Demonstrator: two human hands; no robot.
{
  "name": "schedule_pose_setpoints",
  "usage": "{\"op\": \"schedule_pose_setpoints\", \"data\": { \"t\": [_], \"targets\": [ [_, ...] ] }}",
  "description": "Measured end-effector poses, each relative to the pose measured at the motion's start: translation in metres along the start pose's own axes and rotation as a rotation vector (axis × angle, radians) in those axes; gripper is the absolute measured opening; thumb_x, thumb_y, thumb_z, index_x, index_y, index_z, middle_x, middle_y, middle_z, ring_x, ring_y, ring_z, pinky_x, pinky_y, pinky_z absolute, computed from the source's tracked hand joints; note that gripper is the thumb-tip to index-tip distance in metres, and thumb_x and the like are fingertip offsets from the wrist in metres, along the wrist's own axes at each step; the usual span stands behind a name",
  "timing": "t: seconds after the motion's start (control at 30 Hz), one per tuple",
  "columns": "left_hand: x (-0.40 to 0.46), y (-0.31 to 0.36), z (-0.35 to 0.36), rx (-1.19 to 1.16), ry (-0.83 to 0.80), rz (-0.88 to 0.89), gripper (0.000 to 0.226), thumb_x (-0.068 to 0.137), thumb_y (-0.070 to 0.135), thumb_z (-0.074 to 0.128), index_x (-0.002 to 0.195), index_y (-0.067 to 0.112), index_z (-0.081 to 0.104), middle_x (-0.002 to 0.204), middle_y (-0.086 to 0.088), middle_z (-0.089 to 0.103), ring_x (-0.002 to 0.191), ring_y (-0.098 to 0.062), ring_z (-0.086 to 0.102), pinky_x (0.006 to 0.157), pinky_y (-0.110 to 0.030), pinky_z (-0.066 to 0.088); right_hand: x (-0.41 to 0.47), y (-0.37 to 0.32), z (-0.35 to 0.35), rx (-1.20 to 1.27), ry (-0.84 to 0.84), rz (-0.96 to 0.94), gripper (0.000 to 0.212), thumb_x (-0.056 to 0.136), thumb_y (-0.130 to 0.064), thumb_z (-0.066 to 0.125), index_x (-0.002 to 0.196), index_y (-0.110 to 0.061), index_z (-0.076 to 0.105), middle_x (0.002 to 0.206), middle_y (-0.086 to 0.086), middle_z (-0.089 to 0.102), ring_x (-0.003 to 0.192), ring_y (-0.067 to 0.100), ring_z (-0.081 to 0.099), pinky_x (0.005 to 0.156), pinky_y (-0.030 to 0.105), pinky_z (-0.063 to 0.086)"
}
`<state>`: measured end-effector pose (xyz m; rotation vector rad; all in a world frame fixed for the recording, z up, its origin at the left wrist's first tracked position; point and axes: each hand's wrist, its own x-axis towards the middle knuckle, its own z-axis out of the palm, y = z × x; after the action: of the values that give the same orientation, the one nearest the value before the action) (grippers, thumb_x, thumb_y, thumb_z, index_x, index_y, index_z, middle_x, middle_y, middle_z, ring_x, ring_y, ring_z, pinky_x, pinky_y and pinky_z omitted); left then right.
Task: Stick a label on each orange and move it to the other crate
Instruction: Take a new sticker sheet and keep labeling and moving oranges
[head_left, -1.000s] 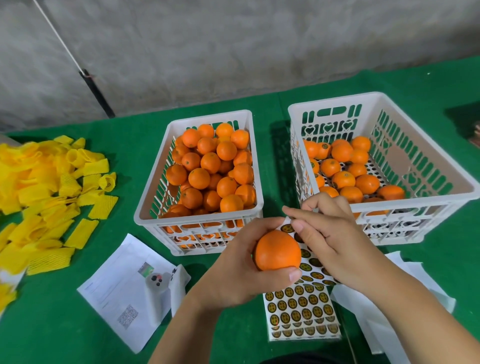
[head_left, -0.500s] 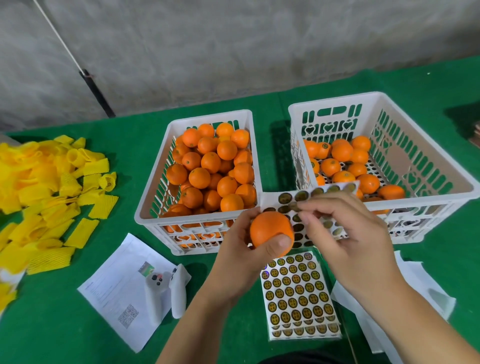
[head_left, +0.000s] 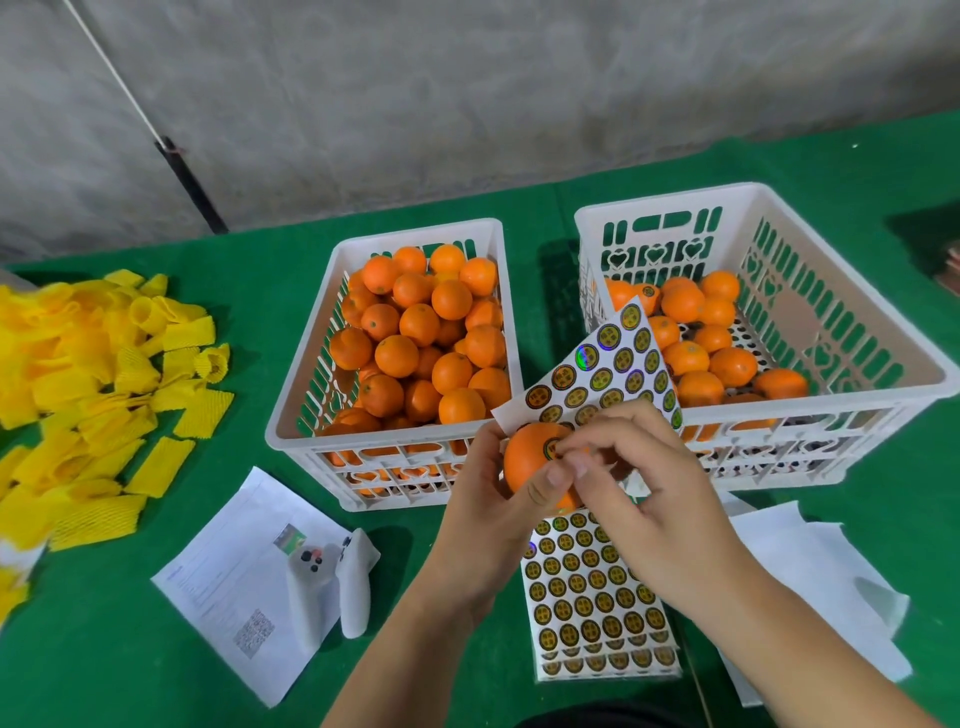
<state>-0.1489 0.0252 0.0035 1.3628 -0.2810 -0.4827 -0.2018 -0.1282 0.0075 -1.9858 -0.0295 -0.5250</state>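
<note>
My left hand (head_left: 483, 509) grips an orange (head_left: 524, 462) in front of the two white crates. My right hand (head_left: 649, 499) pinches a round gold label (head_left: 550, 448) against the orange's top with curled fingertips. A lifted label sheet (head_left: 613, 364) stands up behind both hands; which hand holds it is hidden. More label sheets (head_left: 587, 597) lie flat on the table under my hands. The left crate (head_left: 291, 405) is heaped with oranges (head_left: 421, 338). The right crate (head_left: 924, 364) holds a shallow layer of oranges (head_left: 727, 358), and at least one shows a label.
Several yellow foam nets (head_left: 88, 395) are piled at the left. A printed paper (head_left: 228, 582) with a white controller (head_left: 353, 582) on it lies front left. White paper (head_left: 810, 571) lies front right. A dark pole (head_left: 187, 176) leans on the wall.
My right hand has pulled the label sheet up off the table and come onto the orange with a label. My left hand has raised the orange slightly toward the crates.
</note>
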Motion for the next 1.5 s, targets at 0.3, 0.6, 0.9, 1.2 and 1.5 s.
{"op": "schedule_pose_setpoints", "data": {
  "t": [0.3,0.6,0.9,1.2,1.5],
  "targets": [
    [0.004,-0.008,0.007,-0.005,0.054,0.007,0.054,0.093,0.054,0.07,0.14,0.028,0.06,0.137,0.001,0.07,0.128,-0.02,0.067,0.107,-0.055,0.054,0.012,-0.005,0.013,0.372,-0.017,0.5,0.031,0.08,-0.065,0.07,0.098,-0.04,0.066,0.091,0.0,0.064,0.069,0.003,0.061,0.057,0.015,0.047],
    [0.004,-0.021,0.016,-0.016,0.101,-0.045,0.043,0.09,0.051,0.073,0.13,0.04,0.063,0.133,0.009,0.07,0.125,-0.016,0.068,0.092,-0.035,0.062,0.016,0.005,0.027,0.442,0.095,0.566,0.025,0.081,-0.067,0.067,0.089,-0.043,0.069,0.094,-0.001,0.073,0.081,0.008,0.073,0.065,0.021,0.06],
    [0.005,-0.024,0.016,-0.041,0.12,-0.049,0.071,0.081,0.047,0.079,0.142,0.018,0.058,0.137,-0.009,0.066,0.123,-0.026,0.069,0.099,-0.057,0.058,0.015,0.014,0.025,0.403,0.082,0.567,0.031,0.101,-0.049,0.042,0.092,-0.04,0.07,0.091,-0.01,0.072,0.08,0.002,0.069,0.064,0.014,0.051],
    [0.006,-0.029,0.014,-0.085,0.148,-0.061,0.086,0.065,0.065,0.092,0.137,0.027,0.063,0.133,-0.001,0.068,0.124,-0.025,0.068,0.096,-0.05,0.061,0.013,0.012,0.022,0.374,0.052,0.593,0.029,0.104,-0.055,0.042,0.095,-0.046,0.068,0.1,-0.012,0.069,0.081,-0.008,0.065,0.06,0.006,0.046],
    [0.027,-0.023,0.004,-0.299,0.157,-0.209,0.044,0.097,0.036,0.069,0.14,0.028,0.064,0.133,-0.003,0.073,0.115,-0.033,0.074,0.095,-0.058,0.06,0.009,0.015,0.019,0.419,0.133,0.5,0.04,0.078,-0.068,0.06,0.102,-0.039,0.074,0.11,-0.007,0.071,0.103,0.012,0.069,0.087,0.034,0.056]
  ]
}}
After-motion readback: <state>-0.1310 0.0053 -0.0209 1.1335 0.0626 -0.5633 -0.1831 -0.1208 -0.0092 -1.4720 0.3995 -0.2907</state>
